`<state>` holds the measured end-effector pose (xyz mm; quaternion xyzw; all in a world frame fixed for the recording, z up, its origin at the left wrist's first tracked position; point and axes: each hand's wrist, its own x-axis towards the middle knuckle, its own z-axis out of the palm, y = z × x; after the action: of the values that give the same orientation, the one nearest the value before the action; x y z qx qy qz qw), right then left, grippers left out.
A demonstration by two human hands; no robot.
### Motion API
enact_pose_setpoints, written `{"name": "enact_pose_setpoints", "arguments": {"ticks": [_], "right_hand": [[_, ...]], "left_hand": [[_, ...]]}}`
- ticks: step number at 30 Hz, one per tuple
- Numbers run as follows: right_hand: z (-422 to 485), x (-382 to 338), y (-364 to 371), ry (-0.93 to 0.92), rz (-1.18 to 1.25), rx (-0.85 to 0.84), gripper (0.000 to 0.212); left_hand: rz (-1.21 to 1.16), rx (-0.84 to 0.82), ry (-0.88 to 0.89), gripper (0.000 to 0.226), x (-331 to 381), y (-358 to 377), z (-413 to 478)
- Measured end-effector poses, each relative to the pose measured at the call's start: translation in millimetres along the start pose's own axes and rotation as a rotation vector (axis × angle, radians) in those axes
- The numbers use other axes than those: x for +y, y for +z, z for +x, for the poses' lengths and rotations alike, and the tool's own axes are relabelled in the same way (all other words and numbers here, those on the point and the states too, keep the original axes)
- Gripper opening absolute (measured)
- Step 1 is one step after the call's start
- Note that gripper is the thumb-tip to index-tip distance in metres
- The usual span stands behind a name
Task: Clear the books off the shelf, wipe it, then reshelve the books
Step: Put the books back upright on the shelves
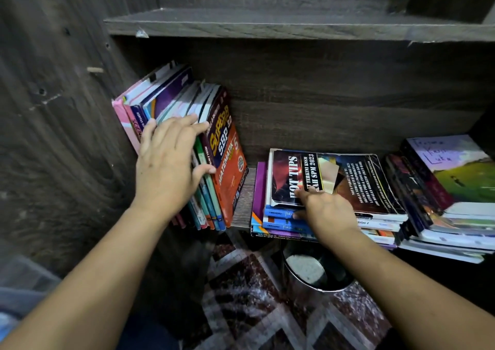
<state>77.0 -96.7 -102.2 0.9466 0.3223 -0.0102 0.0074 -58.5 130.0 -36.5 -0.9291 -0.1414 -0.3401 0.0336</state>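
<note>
Nearest, below the shelf's front edge, a metal bucket (316,272) stands on the patterned floor. Above it the right hand (325,210) pinches the front edge of the flat stack (359,183) at the shelf's middle, with 1 digit on the top cover and the others curled against the blue spines beneath. The left hand (166,167) lies wide and flat across the spines of the leaning books (227,162) at the shelf's left end, closed on nothing. A 3rd pile (455,189) fills the right end. A strip of bare shelf (242,197) shows between the 2 nearer groups.

With every book on the shelf, clearing looks barely begun. The right hand should draw its few books out level, while the left braces the slanted row so it cannot topple into the gap.
</note>
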Motion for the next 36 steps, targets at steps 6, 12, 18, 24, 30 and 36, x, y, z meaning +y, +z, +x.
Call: {"name": "enact_pose_setpoints", "arguments": {"ticks": [6, 12, 18, 24, 30, 36], "right_hand": [[-7, -6, -14, -0.014, 0.058, 0.041, 0.036], [9, -14, -25, 0.076, 0.150, 0.435, 0.031], [33, -56, -37, -0.087, 0.738, 0.977, 0.033], [38, -119, -45, -0.177, 1.062, 1.046, 0.028], [41, -149, -50, -0.136, 1.295, 0.975, 0.029], [51, -145, -10, -0.180, 1.334, 0.657, 0.034]], "left_hand": [[-0.017, -0.040, -0.029, 0.101, -3, -5, 1], [0.156, 0.065, -0.059, 0.096, -9, -23, 1], [0.207, -0.140, -0.089, 0.109, -16, -16, -3], [0.213, -0.147, -0.096, 0.109, -15, -14, -2], [0.199, -0.126, -0.062, 0.097, -20, -14, -3], [0.166, -0.098, -0.053, 0.084, -21, -15, -5]]}}
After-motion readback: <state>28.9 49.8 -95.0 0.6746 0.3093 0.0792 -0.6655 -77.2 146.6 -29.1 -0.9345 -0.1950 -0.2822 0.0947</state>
